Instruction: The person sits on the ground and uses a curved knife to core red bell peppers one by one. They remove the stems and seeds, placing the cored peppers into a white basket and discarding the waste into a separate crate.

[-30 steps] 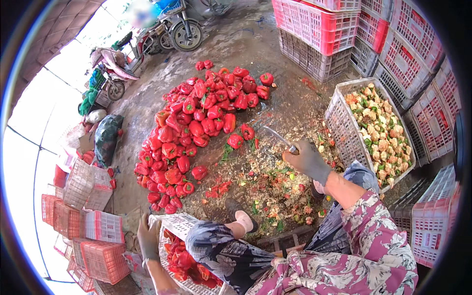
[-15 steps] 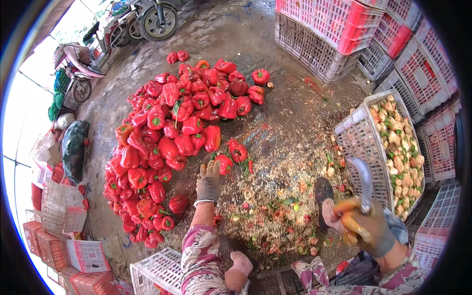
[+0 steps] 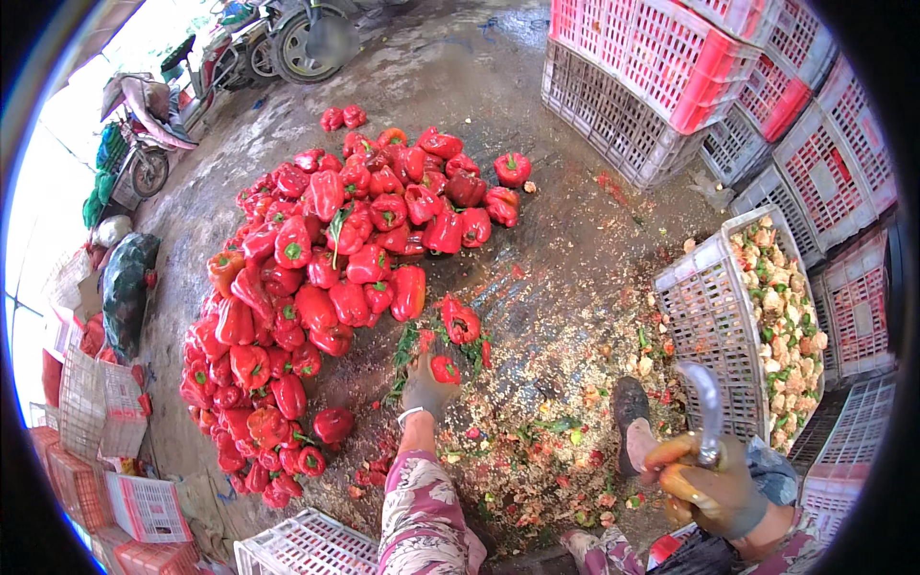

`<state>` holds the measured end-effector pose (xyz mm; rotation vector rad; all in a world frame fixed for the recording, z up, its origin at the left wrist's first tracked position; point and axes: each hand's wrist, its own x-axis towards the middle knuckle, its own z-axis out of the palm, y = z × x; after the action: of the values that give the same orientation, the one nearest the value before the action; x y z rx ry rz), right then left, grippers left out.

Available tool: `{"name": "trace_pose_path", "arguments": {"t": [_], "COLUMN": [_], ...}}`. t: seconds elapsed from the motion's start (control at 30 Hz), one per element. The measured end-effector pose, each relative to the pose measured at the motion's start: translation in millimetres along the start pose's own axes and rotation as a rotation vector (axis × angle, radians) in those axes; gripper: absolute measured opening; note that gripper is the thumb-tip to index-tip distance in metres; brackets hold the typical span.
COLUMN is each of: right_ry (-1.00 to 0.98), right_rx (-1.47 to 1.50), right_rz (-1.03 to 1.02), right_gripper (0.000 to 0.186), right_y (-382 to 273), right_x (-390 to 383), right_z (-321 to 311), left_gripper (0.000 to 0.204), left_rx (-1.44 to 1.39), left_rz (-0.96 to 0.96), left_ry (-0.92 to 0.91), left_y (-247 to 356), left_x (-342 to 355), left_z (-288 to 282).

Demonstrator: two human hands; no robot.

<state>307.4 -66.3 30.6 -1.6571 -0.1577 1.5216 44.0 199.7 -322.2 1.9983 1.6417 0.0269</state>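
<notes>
1. Step: picking up the next pepper. Left hand point(image 3: 425, 391), gloved, reaches out to a small red pepper point(image 3: 445, 369) on the wet floor point(image 3: 565, 259) by the pepper pile point(image 3: 326, 278); fingers closing on it, grip not clear
2. Right hand point(image 3: 714, 484) clamps a curved knife point(image 3: 707, 410), blade up, near the crate of trimmings point(image 3: 767, 326)
3. Next, prob: firm grip needed, bring pepper back to blade

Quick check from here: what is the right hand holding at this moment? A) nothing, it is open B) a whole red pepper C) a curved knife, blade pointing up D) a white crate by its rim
C: the gloved right hand is closed around the handle of a curved knife, its blade rising above the fist, while the left hand reaches down to a red pepper on the ground.
</notes>
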Motion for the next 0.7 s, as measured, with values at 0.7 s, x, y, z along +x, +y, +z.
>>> {"name": "trace_pose_path", "arguments": {"t": [0.7], "right_ry": [-0.184], "right_rx": [-0.668], "right_rz": [-0.836], "right_gripper": [0.035], "right_y": [64.2], "right_x": [-5.0], "right_z": [10.5], "left_gripper": [0.092], "left_rx": [-1.137], "left_rz": [0.536], "left_ry": [0.141], "left_y": [207.9], "left_x": [-268.7], "left_z": [-207.2]}}
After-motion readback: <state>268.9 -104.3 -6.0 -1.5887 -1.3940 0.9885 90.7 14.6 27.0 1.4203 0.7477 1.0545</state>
